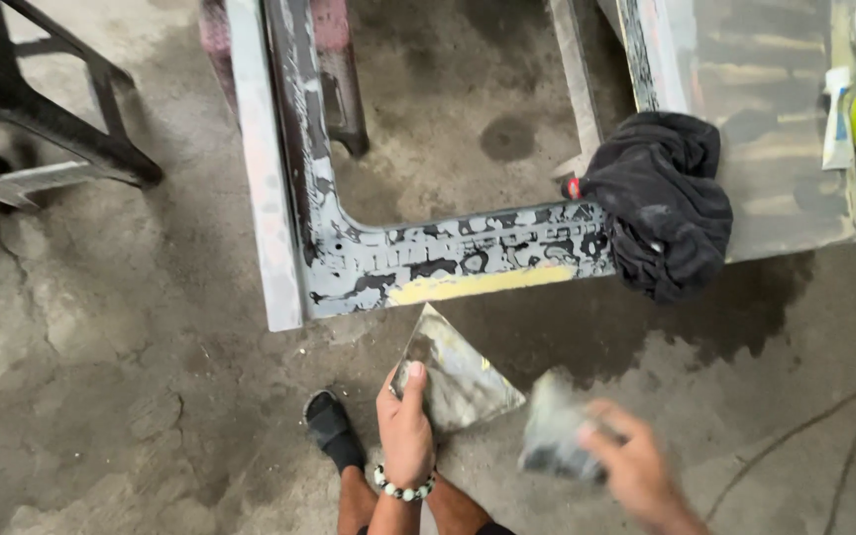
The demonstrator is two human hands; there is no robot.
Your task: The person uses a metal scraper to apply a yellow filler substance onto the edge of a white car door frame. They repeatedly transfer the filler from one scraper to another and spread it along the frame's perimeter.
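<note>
below, left hand holding scraper, right hand blurred

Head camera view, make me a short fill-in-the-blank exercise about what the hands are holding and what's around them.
1. The left hand holds a flat metal ____ smeared with filler.
2. The right hand is ____ in the picture, gripping a smaller scraper.
3. A black ____ lies bunched on the metal panel.
4. The strip of filler on the panel is ____ in colour.

Missing words: plate; blurred; cloth; yellow
</note>
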